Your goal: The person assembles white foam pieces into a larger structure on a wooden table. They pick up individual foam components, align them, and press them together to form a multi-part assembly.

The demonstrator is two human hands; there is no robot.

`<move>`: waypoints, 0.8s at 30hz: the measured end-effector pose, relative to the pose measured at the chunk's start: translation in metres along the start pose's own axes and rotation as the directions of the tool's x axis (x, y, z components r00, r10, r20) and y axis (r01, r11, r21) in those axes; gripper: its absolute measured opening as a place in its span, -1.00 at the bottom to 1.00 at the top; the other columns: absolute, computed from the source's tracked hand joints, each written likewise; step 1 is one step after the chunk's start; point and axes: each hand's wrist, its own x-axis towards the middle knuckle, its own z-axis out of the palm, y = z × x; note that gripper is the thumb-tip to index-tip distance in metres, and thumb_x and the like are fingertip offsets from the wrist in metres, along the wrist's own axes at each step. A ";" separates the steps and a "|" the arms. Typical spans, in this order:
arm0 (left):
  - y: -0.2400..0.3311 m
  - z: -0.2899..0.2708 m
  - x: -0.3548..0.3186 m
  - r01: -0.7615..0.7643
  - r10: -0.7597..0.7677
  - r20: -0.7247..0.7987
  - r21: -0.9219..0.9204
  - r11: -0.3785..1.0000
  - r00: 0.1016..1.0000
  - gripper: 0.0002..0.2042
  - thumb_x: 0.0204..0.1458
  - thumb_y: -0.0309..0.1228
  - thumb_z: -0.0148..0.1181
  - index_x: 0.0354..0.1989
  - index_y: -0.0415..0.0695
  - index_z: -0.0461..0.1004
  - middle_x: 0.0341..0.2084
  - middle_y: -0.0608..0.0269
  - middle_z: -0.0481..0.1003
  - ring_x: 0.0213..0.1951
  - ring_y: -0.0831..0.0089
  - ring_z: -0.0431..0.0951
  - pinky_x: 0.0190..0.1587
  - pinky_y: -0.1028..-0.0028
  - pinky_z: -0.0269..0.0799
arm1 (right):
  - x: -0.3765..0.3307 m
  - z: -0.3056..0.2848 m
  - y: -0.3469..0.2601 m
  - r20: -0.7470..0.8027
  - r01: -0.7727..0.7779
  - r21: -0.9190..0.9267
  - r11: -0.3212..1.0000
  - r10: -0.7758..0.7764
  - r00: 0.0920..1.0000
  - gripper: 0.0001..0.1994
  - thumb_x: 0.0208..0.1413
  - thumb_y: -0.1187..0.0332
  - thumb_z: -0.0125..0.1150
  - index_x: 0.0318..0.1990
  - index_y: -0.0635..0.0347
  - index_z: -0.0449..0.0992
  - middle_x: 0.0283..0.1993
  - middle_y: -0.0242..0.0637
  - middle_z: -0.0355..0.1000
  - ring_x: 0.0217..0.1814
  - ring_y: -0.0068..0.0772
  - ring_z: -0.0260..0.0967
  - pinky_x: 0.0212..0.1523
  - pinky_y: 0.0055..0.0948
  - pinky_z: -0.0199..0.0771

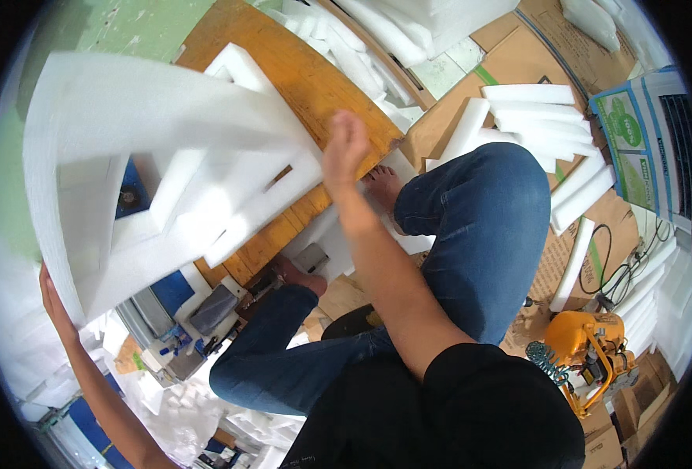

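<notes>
A large white foam frame [166, 102] with cut-out openings and upright walls lies over the orange-brown wooden bench [307, 62], its left end reaching past the bench. My left hand [55, 303] lies flat along the outside of the frame's lower left edge, fingers stretched; the thumb is hard to see. Above the bench, beside the frame's right end, is my right hand [346, 150]. Motion smears its fingers, and no held thing shows in it. A white foam block [244, 69] stands at the frame's far side.
White foam strips [537, 117] are piled on flattened cardboard [510, 59] at right. An orange air compressor [588, 344] with a coiled hose stands at lower right, near black cables [616, 273]. Below the frame are a grey tool [215, 307] and foam scraps [182, 422]. My bare feet touch the bench area.
</notes>
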 end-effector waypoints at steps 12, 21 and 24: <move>-0.064 -0.049 -0.008 0.236 -0.260 -0.135 -0.171 0.957 0.956 -0.41 0.42 -0.10 -0.14 0.47 -0.24 0.17 0.41 0.06 0.26 0.36 0.22 0.34 0.37 0.25 0.29 | -0.031 0.012 -0.020 0.496 0.666 -0.188 0.721 -0.516 0.699 -0.44 -0.04 0.36 0.41 0.19 0.26 0.51 0.02 -0.16 0.49 0.06 -0.12 0.41 0.31 0.09 0.28; -0.052 -0.029 -0.010 0.174 -0.194 -0.171 -0.126 0.977 0.966 -0.43 0.44 -0.15 -0.17 0.50 -0.22 0.14 0.41 0.04 0.26 0.42 0.21 0.26 0.44 0.23 0.18 | -0.023 0.008 -0.018 0.518 0.695 -0.212 0.687 -0.524 0.676 -0.46 -0.10 0.45 0.41 0.15 0.22 0.55 -0.09 -0.18 0.47 -0.01 -0.10 0.38 0.32 0.13 0.29; -0.075 -0.056 -0.020 0.066 -0.048 -0.187 0.091 0.994 0.981 -0.46 0.45 -0.21 -0.20 0.50 -0.24 0.16 0.43 0.02 0.25 0.46 0.23 0.20 0.50 0.26 0.04 | -0.032 0.010 -0.012 0.534 0.677 -0.187 0.712 -0.505 0.679 -0.45 -0.11 0.48 0.43 0.16 0.21 0.56 -0.11 -0.16 0.46 -0.02 -0.05 0.37 0.37 0.17 0.27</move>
